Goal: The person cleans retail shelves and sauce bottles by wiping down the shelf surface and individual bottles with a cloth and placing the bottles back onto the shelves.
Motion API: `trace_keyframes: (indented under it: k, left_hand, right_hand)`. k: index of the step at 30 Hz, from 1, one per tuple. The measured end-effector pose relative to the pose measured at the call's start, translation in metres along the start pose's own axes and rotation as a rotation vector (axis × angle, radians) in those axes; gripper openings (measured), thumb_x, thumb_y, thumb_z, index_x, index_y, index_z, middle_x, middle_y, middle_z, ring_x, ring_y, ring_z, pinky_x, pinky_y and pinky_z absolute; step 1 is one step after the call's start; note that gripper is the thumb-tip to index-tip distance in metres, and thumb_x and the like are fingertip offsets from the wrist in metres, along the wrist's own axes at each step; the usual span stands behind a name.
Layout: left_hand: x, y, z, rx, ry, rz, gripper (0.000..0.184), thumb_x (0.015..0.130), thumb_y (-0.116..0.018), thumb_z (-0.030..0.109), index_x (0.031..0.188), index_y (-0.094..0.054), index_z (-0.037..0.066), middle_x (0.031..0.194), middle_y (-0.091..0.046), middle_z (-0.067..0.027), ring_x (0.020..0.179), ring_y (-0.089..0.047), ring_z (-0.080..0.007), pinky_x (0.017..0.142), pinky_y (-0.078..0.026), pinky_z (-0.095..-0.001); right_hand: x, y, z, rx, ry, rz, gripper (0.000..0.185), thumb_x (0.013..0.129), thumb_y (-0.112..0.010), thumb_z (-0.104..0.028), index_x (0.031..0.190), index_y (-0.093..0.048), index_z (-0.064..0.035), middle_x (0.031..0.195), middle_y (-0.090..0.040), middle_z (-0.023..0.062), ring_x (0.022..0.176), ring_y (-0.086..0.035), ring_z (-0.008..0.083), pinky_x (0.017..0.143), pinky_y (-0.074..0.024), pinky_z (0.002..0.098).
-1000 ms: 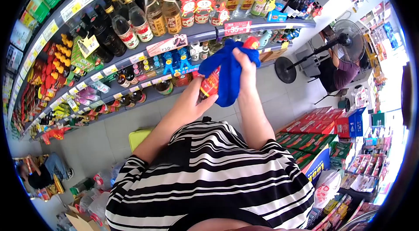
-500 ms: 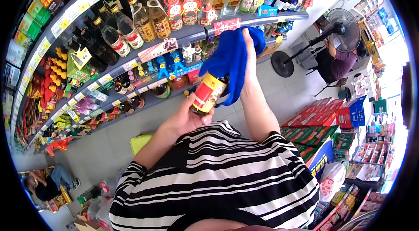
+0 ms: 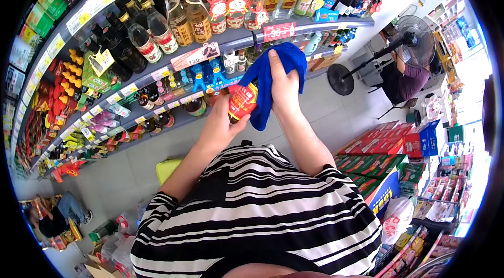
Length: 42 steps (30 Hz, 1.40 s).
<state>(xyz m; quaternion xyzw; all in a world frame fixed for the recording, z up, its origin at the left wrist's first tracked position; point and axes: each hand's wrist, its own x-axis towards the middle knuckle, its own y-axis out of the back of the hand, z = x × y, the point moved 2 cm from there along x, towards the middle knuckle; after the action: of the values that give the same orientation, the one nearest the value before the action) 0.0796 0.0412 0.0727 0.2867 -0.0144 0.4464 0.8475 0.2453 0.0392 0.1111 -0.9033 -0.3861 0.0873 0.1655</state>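
Note:
My left hand [image 3: 219,123] is wrapped round a small dark bottle [image 3: 243,102] with a red and yellow label, tilted in front of the shelves. In my right hand [image 3: 284,86] is a bright blue cloth [image 3: 290,57], bunched under the thumb and fingers. Part of the cloth hangs down against the bottle's right side and hides its upper end. Behind both hands runs a curved grey shelf [image 3: 231,41] holding rows of liquor bottles.
A standing fan [image 3: 413,39] is at the right, near a seated person [image 3: 415,75]. Stacked cartons [image 3: 375,146] stand at my right. Another person [image 3: 52,220] sits at the lower left. A yellow-green stool [image 3: 167,170] is on the floor beside plastic bags [image 3: 113,246].
The bottle has turned, so another side of its label shows. My right hand and the cloth have shifted left and lower, with the back of the hand now in sight.

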Motion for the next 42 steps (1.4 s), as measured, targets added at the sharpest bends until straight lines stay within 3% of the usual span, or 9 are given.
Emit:
trace_keyframes:
  k: [5, 12, 18, 20, 21, 23, 25, 33, 42]
  left_hand:
    - [-0.008, 0.002, 0.004, -0.251, -0.010, -0.055, 0.050, 0.086, -0.062, 0.020, 0.124, -0.040, -0.002, 0.109, -0.055, -0.0136, 0.099, -0.055, -0.0215, 0.087, -0.044, -0.0333]
    - [-0.030, -0.004, -0.010, -1.462, 0.392, -0.525, 0.048, 0.094, -0.048, 0.035, 0.125, -0.041, -0.001, 0.094, -0.058, -0.0114, 0.072, -0.055, -0.0170, 0.066, -0.045, -0.0314]
    - [-0.047, -0.015, 0.011, -2.104, 0.624, -0.600, 0.065, 0.091, -0.041, 0.053, 0.115, -0.046, -0.008, 0.090, -0.057, -0.0125, 0.063, -0.050, -0.0171, 0.061, -0.042, -0.0285]
    - [-0.043, -0.010, 0.004, -1.992, 0.644, -0.502, 0.067, 0.090, -0.039, 0.058, 0.114, -0.046, -0.005, 0.089, -0.054, -0.0098, 0.060, -0.048, -0.0137, 0.059, -0.040, -0.0265]
    - [-0.042, -0.007, 0.001, -1.942, 0.662, -0.428, 0.067, 0.090, -0.038, 0.058, 0.113, -0.047, -0.005, 0.089, -0.055, -0.0104, 0.061, -0.049, -0.0144, 0.059, -0.040, -0.0271]
    - [-0.042, -0.004, -0.015, -1.664, 0.556, -0.303, 0.063, 0.092, -0.038, 0.054, 0.115, -0.047, -0.004, 0.088, -0.057, -0.0121, 0.063, -0.051, -0.0168, 0.060, -0.041, -0.0289]
    - [-0.038, 0.009, -0.017, -1.414, 0.330, -0.214, 0.046, 0.095, -0.045, 0.040, 0.116, -0.046, 0.000, 0.089, -0.058, -0.0139, 0.069, -0.054, -0.0207, 0.065, -0.045, -0.0324]
    - [-0.028, 0.049, -0.027, -0.296, 0.089, 0.143, 0.032, 0.088, -0.053, 0.012, 0.115, -0.044, -0.002, 0.096, -0.056, -0.0122, 0.087, -0.055, -0.0170, 0.079, -0.044, -0.0307]
    - [-0.042, 0.075, -0.013, -0.251, -0.075, 0.055, 0.045, 0.089, -0.057, 0.019, 0.124, -0.039, -0.002, 0.103, -0.055, -0.0121, 0.092, -0.054, -0.0178, 0.080, -0.045, -0.0322]
  right_hand:
    - [0.010, 0.005, -0.012, 0.022, -0.070, -0.005, 0.027, 0.088, -0.061, -0.031, 0.095, -0.062, -0.0057, 0.081, -0.060, -0.0009, 0.069, -0.056, 0.0081, 0.062, -0.0454, 0.0237]
    - [0.015, -0.001, -0.007, 0.631, -0.416, -0.264, 0.047, 0.084, -0.055, -0.054, 0.100, -0.056, -0.0105, 0.088, -0.060, 0.0069, 0.080, -0.057, 0.0222, 0.075, -0.0482, 0.0338]
    - [0.014, -0.010, 0.013, 0.747, -0.412, -0.515, 0.038, 0.088, -0.056, -0.042, 0.106, -0.055, -0.0081, 0.093, -0.060, 0.0068, 0.083, -0.058, 0.0197, 0.078, -0.0480, 0.0324]
    - [0.006, -0.019, 0.011, 0.769, -0.414, -0.590, 0.037, 0.089, -0.056, -0.037, 0.110, -0.054, -0.0065, 0.095, -0.059, 0.0071, 0.085, -0.059, 0.0191, 0.079, -0.0483, 0.0322]
    - [0.005, -0.018, 0.012, 0.192, -0.246, -0.169, 0.042, 0.088, -0.059, -0.039, 0.112, -0.053, -0.0053, 0.098, -0.058, 0.0069, 0.085, -0.058, 0.0162, 0.078, -0.0485, 0.0295]
    - [-0.011, -0.034, 0.004, -0.017, -0.038, -0.118, 0.043, 0.087, -0.062, -0.036, 0.114, -0.052, -0.0045, 0.100, -0.058, 0.0070, 0.088, -0.058, 0.0152, 0.077, -0.0485, 0.0281]
    - [-0.024, -0.042, 0.002, 0.025, -0.105, -0.189, 0.037, 0.088, -0.062, -0.028, 0.114, -0.051, -0.0037, 0.098, -0.058, 0.0036, 0.086, -0.056, 0.0114, 0.076, -0.0468, 0.0260]
    - [-0.083, -0.067, 0.048, 0.034, -0.201, -0.234, 0.034, 0.085, -0.066, -0.018, 0.110, -0.051, -0.0004, 0.097, -0.059, 0.0046, 0.087, -0.056, 0.0110, 0.077, -0.0466, 0.0259]
    - [-0.070, -0.086, 0.019, 0.166, -0.147, -0.322, 0.026, 0.083, -0.066, -0.016, 0.104, -0.056, -0.0025, 0.091, -0.062, 0.0034, 0.078, -0.060, 0.0117, 0.070, -0.0504, 0.0270]
